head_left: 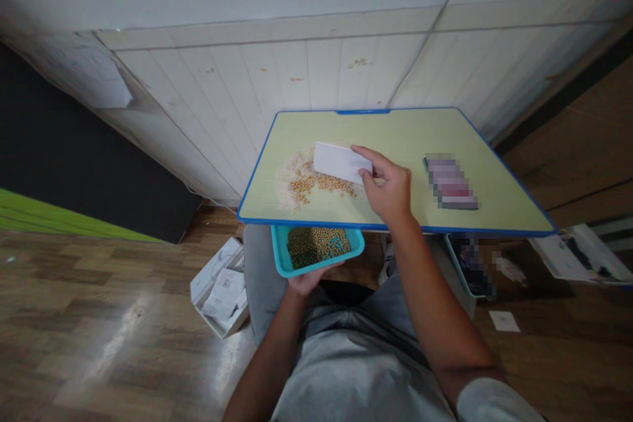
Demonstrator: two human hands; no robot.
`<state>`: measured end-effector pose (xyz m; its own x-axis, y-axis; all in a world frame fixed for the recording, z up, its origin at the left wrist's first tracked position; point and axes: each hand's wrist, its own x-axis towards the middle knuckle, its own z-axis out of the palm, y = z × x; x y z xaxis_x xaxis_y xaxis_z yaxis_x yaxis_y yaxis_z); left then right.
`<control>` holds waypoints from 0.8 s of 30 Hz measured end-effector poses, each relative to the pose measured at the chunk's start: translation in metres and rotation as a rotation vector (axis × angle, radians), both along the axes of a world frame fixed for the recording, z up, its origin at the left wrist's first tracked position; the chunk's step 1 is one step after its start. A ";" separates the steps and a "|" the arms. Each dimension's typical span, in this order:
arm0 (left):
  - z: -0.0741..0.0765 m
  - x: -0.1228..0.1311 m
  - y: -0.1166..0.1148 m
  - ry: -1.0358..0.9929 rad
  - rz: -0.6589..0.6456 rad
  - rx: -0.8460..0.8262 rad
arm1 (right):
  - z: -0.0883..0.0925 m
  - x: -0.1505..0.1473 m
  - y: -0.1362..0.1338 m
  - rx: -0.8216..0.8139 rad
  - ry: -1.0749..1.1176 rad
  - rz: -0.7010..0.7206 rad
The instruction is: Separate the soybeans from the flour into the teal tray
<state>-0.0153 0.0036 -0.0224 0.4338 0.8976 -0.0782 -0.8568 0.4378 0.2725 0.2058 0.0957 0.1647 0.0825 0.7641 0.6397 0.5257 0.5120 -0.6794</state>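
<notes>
In my right hand (388, 184) is a flat white rectangular piece (339, 161), pinched at its right end between thumb and fingers. It is over the tabletop, beside loose yellow soybeans (336, 183) and a spread of pale rice-like grains (287, 181). Below the table's front edge, my left hand (309, 280) supports a turquoise plastic tray (284, 271) from underneath, its fingers mostly hidden. Dark green beans (301, 254) lie on the tray's left side, with yellowish beans (329, 241) on the right. The tray's far rim sits under the table edge.
The pale yellow folding table (395, 135) has a blue edge and stands against the wall. A blurred phone-like object (451, 181) lies on its right part. An open white box (222, 290) is on the floor at left; another turquoise tray (462, 267) stands at right.
</notes>
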 end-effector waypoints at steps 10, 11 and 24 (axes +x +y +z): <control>0.002 0.000 0.001 0.035 -0.015 -0.021 | 0.000 0.001 -0.005 -0.006 -0.011 -0.011; 0.001 0.000 0.001 0.031 -0.017 -0.023 | 0.000 0.001 -0.006 -0.008 -0.011 -0.013; -0.012 -0.004 0.000 -0.137 -0.032 -0.185 | 0.000 0.001 -0.004 -0.009 0.011 -0.024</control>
<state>-0.0195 0.0041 -0.0343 0.4800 0.8589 -0.1787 -0.8650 0.4973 0.0669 0.2071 0.0915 0.1644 0.1076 0.7676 0.6318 0.5305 0.4931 -0.6895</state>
